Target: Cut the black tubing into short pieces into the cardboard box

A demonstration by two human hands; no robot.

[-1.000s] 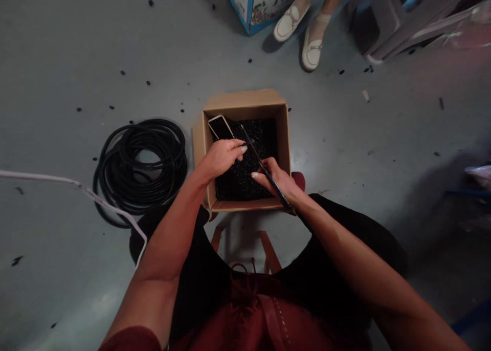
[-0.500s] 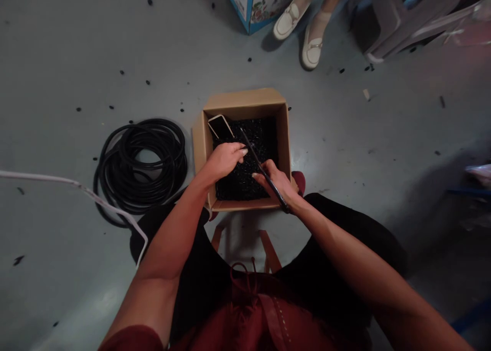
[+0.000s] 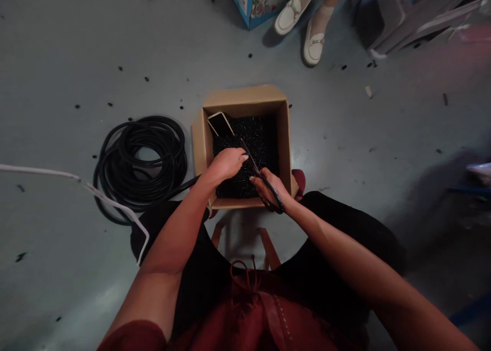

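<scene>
In the head view, my right hand (image 3: pixel 270 187) is closed around the black handles of a pair of scissors (image 3: pixel 276 196). Their blades point away from me, up and to the left. Beside the blades, my left hand (image 3: pixel 229 162) is closed on a black hose (image 3: pixel 187 184) that runs in from a coil on the left and passes behind my forearm. The hose's end at my fingertips is mostly hidden. Both hands are over a cardboard box (image 3: pixel 245 94) holding many small black pieces (image 3: pixel 249 128). A phone-like black rectangle with a pale edge (image 3: pixel 221 124) leans in its far left corner.
The hose coil (image 3: pixel 141 159) lies on the floor left of the box. A white cord (image 3: pixel 109 198) crosses at the left. Ahead are another person's white shoes (image 3: pixel 315 46), a blue-and-white carton (image 3: pixel 264 3) and a grey stool (image 3: pixel 402 18). Small black bits dot the floor.
My right hand has shifted slightly left and the scissors have turned, so their handle loops show more. My left hand has moved a little down, and more hose shows beside its forearm.
</scene>
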